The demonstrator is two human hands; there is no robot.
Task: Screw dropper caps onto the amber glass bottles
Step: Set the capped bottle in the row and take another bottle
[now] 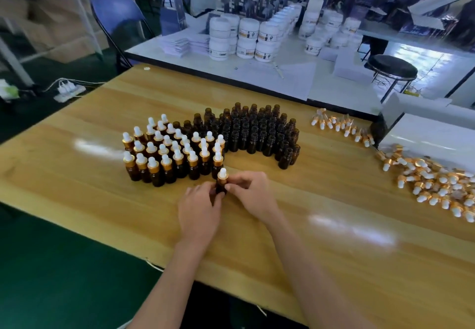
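I see the left hand [199,208] curled round an amber bottle [221,189]; the right hand [250,192] pinches its dropper cap [222,175] (gold collar, white bulb) over the bench [77,174].

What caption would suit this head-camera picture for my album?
Left hand holds an amber bottle, right hand grips its dropper cap; capped bottles left, open bottles behind, loose caps right.

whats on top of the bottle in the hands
A dropper cap, white bulb over a gold collar. The left hand grips the bottle and the right hand pinches the collar, so the neck and how far the cap is screwed down are hidden.
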